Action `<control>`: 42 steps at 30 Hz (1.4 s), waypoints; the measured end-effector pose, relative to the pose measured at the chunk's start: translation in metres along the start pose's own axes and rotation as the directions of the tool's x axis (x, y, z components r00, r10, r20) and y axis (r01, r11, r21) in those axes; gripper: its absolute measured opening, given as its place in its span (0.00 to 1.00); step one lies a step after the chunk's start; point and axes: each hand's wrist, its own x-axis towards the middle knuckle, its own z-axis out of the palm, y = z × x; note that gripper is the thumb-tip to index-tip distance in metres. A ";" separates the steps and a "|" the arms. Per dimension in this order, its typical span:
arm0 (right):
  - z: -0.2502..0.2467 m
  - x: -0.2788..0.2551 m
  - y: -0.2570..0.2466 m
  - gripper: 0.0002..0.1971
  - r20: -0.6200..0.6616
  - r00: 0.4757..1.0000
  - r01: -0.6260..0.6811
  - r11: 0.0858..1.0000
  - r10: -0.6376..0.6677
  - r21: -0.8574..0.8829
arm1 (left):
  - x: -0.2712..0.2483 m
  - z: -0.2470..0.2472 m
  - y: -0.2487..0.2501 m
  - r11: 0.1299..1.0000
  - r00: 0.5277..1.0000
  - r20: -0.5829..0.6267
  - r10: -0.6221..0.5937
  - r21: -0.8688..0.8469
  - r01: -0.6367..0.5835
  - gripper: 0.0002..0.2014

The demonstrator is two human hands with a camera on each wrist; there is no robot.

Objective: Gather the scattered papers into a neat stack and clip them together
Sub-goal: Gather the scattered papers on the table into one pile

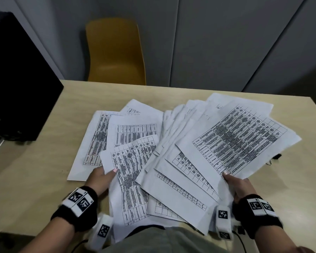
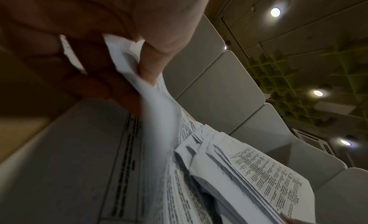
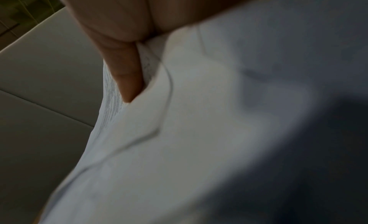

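Observation:
Several printed sheets with black tables lie fanned across the wooden table (image 1: 35, 170). My left hand (image 1: 100, 177) pinches the edge of a sheet (image 1: 131, 167) near the middle, thumb on top; the left wrist view shows that paper (image 2: 157, 104) bending up between thumb and fingers. My right hand (image 1: 237, 183) holds the near corner of a fanned bundle of papers (image 1: 232, 143) on the right, thumb on the top page. The right wrist view shows the thumb (image 3: 125, 73) pressed on white paper (image 3: 179, 133). A black binder clip (image 1: 276, 156) peeks out beyond the bundle's right edge.
More sheets (image 1: 97, 137) lie flat at the left of the pile. A dark monitor (image 1: 16, 73) stands at the table's left. A yellow chair (image 1: 115, 52) sits behind the far edge. Bare tabletop shows at the left front and right.

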 end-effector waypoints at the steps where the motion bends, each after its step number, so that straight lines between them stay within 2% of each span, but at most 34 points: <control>1: -0.001 0.002 0.001 0.12 0.001 1.000 -0.004 1.000 0.004 -0.006 | -0.001 0.000 0.001 0.999 1.000 0.002 -0.007 0.047 0.007 0.13; 3: -0.001 0.004 0.001 0.13 -0.008 1.000 -0.012 1.000 0.012 -0.015 | -0.005 0.001 0.007 0.980 0.997 -0.057 0.044 0.198 -0.032 0.14; 5: -0.003 0.007 0.002 0.13 -0.012 1.000 -0.017 1.000 0.017 -0.016 | -0.003 -0.001 0.013 0.963 0.985 -0.135 0.110 0.258 -0.072 0.16; 9: -0.003 0.010 0.004 0.11 -0.011 0.999 -0.039 0.999 0.039 -0.016 | 0.002 0.005 0.023 0.984 0.987 -0.158 0.010 0.177 0.018 0.30; 11: -0.003 0.010 0.004 0.10 -0.004 0.999 -0.036 0.999 0.036 -0.022 | 0.004 0.011 0.025 0.990 0.988 -0.151 -0.012 0.135 0.032 0.33; 13: -0.003 0.010 0.004 0.09 0.005 0.999 -0.032 0.999 0.032 -0.012 | 0.006 0.013 0.028 0.985 0.993 -0.116 0.023 0.175 -0.002 0.27; 16: -0.003 0.010 0.004 0.10 0.008 0.999 -0.036 0.999 0.036 -0.007 | 0.022 -0.006 0.036 0.937 0.992 -0.114 0.055 0.350 -0.012 0.17; 20: -0.003 0.013 0.006 0.09 0.010 0.999 -0.044 0.999 0.044 -0.009 | 0.043 -0.039 0.041 0.832 0.970 -0.244 0.015 0.540 0.124 0.16; 23: -0.003 0.015 0.007 0.08 0.021 0.998 -0.060 0.998 0.060 -0.007 | 0.051 -0.043 0.037 0.821 0.959 -0.277 -0.056 0.534 0.202 0.12; 25: -0.004 0.019 0.010 0.09 0.020 0.998 -0.061 0.998 0.060 0.007 | 0.054 -0.040 0.037 0.864 0.966 -0.257 -0.023 0.482 0.148 0.08; 27: -0.003 0.020 0.010 0.08 0.018 0.998 -0.066 0.998 0.066 0.000 | 0.053 -0.035 0.041 0.905 0.966 -0.242 0.094 0.426 0.018 0.06; 30: -0.005 0.022 0.011 0.07 0.036 0.997 -0.075 0.997 0.075 0.011 | 0.049 -0.024 0.047 0.923 0.938 -0.268 0.219 0.369 -0.110 0.17; 32: -0.005 0.024 0.013 0.10 0.036 0.996 -0.077 0.997 0.076 0.024 | 0.045 -0.019 0.050 0.930 0.930 -0.294 0.219 0.351 -0.109 0.30; 34: -0.005 0.025 0.014 0.10 0.029 0.998 -0.064 0.998 0.063 0.029 | 0.047 -0.021 0.053 0.958 0.938 -0.304 0.169 0.275 -0.083 0.43; 35: -0.005 0.024 0.013 0.09 0.027 0.998 -0.061 0.998 0.060 0.025 | 0.051 -0.024 0.054 0.964 0.946 -0.292 0.139 0.260 -0.062 0.45; 37: -0.005 0.024 0.012 0.06 0.028 0.998 -0.054 0.998 0.053 0.031 | 0.061 -0.029 0.056 0.933 0.965 -0.232 0.120 0.360 -0.030 0.35; 39: -0.005 0.022 0.011 0.06 0.024 0.999 -0.034 0.999 0.033 0.029 | 0.069 -0.031 0.060 0.853 0.977 -0.174 0.127 0.521 -0.018 0.23; 40: -0.005 0.023 0.012 0.07 0.021 0.999 -0.033 0.999 0.033 0.032 | 0.073 -0.031 0.062 0.814 0.976 -0.174 0.133 0.581 -0.008 0.22; 42: -0.005 0.023 0.011 0.09 0.017 0.999 -0.033 0.999 0.032 0.035 | 0.080 -0.029 0.065 0.788 0.973 -0.175 0.149 0.616 -0.010 0.27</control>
